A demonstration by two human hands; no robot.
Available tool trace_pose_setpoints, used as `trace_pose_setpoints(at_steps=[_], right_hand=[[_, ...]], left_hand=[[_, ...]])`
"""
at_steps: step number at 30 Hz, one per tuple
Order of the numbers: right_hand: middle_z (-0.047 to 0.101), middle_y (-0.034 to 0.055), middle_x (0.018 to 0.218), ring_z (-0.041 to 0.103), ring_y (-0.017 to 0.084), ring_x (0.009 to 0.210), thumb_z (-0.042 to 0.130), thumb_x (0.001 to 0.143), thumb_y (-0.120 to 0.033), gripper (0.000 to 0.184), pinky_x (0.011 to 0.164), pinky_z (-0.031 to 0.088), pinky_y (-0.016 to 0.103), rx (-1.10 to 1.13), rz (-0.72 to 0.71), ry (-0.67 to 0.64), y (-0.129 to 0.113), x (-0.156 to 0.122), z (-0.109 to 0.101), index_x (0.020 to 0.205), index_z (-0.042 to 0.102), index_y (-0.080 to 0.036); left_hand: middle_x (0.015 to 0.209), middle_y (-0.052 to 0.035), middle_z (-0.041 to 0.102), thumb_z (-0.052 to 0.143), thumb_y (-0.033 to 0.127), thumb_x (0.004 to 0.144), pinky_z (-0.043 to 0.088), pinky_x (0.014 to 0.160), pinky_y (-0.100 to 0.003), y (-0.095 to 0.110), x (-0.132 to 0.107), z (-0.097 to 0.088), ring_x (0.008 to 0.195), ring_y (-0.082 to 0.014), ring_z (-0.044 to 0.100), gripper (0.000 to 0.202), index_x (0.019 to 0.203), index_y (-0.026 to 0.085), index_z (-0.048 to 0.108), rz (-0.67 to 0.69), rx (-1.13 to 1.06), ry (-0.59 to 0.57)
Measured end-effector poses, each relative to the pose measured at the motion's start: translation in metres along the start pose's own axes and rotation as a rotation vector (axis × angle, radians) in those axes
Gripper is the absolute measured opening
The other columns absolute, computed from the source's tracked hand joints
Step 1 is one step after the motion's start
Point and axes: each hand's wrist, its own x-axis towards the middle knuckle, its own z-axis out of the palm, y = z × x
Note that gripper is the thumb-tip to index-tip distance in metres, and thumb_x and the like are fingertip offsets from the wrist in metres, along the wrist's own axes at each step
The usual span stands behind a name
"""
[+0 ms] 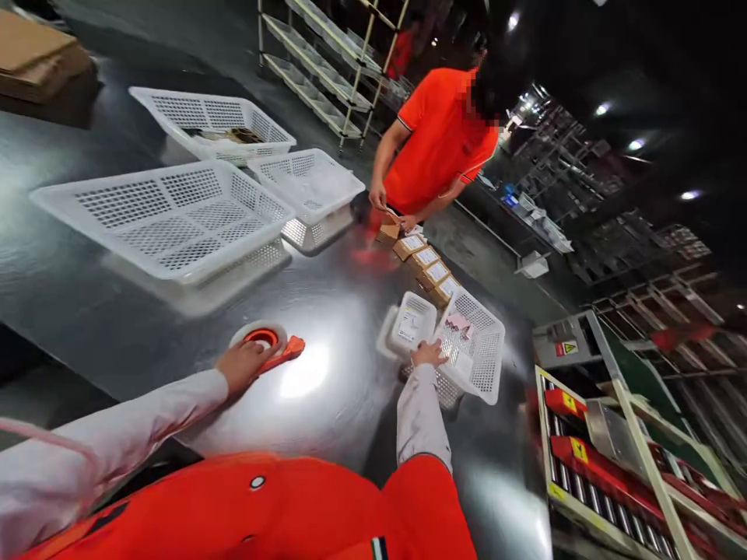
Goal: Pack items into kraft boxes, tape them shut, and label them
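My left hand (242,365) is closed on a red tape dispenser (285,354) with a wide roll of tape, resting on the shiny metal table (332,311). My right hand (429,354) grips the near-left rim of a white perforated basket (487,350). Inside that basket lies a pinkish printed piece (459,327), too small to make out. Just left of my right hand, a small white tray (421,307) holds a white printed label or sheet (410,325).
Several small labelled cartons (426,257) stand in a row before a co-worker (437,148) who handles another carton (388,228). Large white baskets (175,272) sit at the left, flattened cardboard (35,54) at the far left. A roller conveyor (607,498) runs at the right.
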Motion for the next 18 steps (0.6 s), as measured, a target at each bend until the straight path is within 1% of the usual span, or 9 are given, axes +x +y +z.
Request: trace_pose_setpoints(at_steps=[2, 4, 7, 10, 12, 13, 14, 16, 18], right_hand=[[0.042, 0.0322, 0.165, 0.056, 0.036, 0.143, 0.069, 0.095, -0.023, 0.032, 0.116, 0.04, 0.063, 0.006, 0.033, -0.025, 0.008, -0.013, 0.017, 0.123, 0.077, -0.01], [0.04, 0.0316, 0.167, 0.057, 0.038, 0.143, 0.07, 0.092, -0.025, 0.032, 0.119, 0.037, 0.065, 0.017, 0.051, -0.039, 0.018, -0.032, 0.035, 0.121, 0.08, -0.013], [0.039, 0.0283, 0.171, 0.057, 0.041, 0.145, 0.074, 0.089, -0.025, 0.03, 0.122, 0.032, 0.072, 0.044, 0.051, -0.05, 0.03, -0.066, 0.06, 0.118, 0.081, -0.017], [0.042, 0.0279, 0.17, 0.047, 0.048, 0.152, 0.082, 0.083, -0.028, 0.05, 0.12, 0.033, 0.078, 0.079, 0.068, 0.02, 0.021, -0.095, 0.066, 0.132, 0.076, -0.02], [0.045, 0.0298, 0.167, 0.044, 0.049, 0.155, 0.085, 0.082, -0.031, 0.063, 0.122, 0.037, 0.072, 0.139, 0.029, 0.077, -0.009, -0.109, 0.053, 0.142, 0.071, -0.018], [0.046, 0.0305, 0.166, 0.046, 0.048, 0.154, 0.084, 0.085, -0.032, 0.063, 0.124, 0.039, 0.066, 0.187, -0.029, 0.075, -0.031, -0.117, 0.044, 0.143, 0.07, -0.016], [0.052, 0.0317, 0.161, 0.05, 0.044, 0.152, 0.08, 0.089, -0.029, 0.059, 0.127, 0.04, 0.057, 0.251, -0.14, 0.022, -0.058, -0.125, 0.034, 0.143, 0.069, -0.009], [0.06, 0.0321, 0.151, 0.056, 0.034, 0.148, 0.068, 0.097, -0.018, 0.055, 0.129, 0.038, 0.047, 0.393, -0.474, -0.16, -0.117, -0.146, 0.016, 0.146, 0.061, 0.005], [0.071, 0.0155, 0.142, 0.065, 0.018, 0.133, 0.074, 0.097, -0.017, 0.048, 0.119, 0.046, 0.027, 0.476, -0.57, -0.272, -0.176, -0.171, 0.008, 0.142, 0.066, -0.003]], left_hand=[[0.156, -0.0174, 0.062, 0.064, 0.028, 0.094, 0.036, 0.127, -0.048, -0.001, 0.009, -0.012, 0.147, -0.0369, 0.054, 0.066, 0.159, 0.019, 0.062, -0.027, -0.007, 0.03], [0.158, -0.019, 0.06, 0.065, 0.042, 0.096, 0.038, 0.125, -0.05, -0.006, 0.015, -0.024, 0.146, -0.0386, 0.053, 0.063, 0.155, 0.018, 0.065, -0.077, -0.017, 0.08], [0.153, -0.0245, 0.061, 0.057, 0.043, 0.102, 0.043, 0.119, -0.051, -0.018, 0.009, -0.039, 0.14, -0.0392, 0.056, 0.065, 0.157, 0.01, 0.061, -0.176, -0.05, 0.184], [0.152, -0.0265, 0.06, 0.054, 0.039, 0.102, 0.045, 0.118, -0.049, -0.034, -0.017, -0.043, 0.141, -0.0389, 0.056, 0.065, 0.157, 0.004, 0.058, -0.268, -0.084, 0.259], [0.15, -0.0247, 0.063, 0.053, 0.037, 0.101, 0.046, 0.118, -0.047, -0.047, -0.046, -0.035, 0.14, -0.0371, 0.057, 0.063, 0.155, 0.005, 0.059, -0.314, -0.11, 0.281], [0.147, -0.0238, 0.064, 0.052, 0.037, 0.1, 0.047, 0.118, -0.046, -0.053, -0.063, -0.029, 0.138, -0.0361, 0.059, 0.063, 0.154, 0.006, 0.059, -0.325, -0.125, 0.287], [0.145, -0.0234, 0.066, 0.05, 0.039, 0.1, 0.047, 0.118, -0.046, -0.059, -0.081, -0.021, 0.135, -0.0354, 0.061, 0.063, 0.152, 0.005, 0.06, -0.329, -0.14, 0.288], [0.14, -0.0239, 0.069, 0.046, 0.043, 0.1, 0.048, 0.118, -0.046, -0.07, -0.121, -0.002, 0.131, -0.0351, 0.063, 0.065, 0.15, 0.003, 0.059, -0.348, -0.161, 0.285], [0.137, -0.0248, 0.07, 0.042, 0.045, 0.1, 0.049, 0.117, -0.047, -0.079, -0.163, 0.013, 0.129, -0.0359, 0.064, 0.067, 0.149, 0.002, 0.058, -0.413, -0.152, 0.268]])
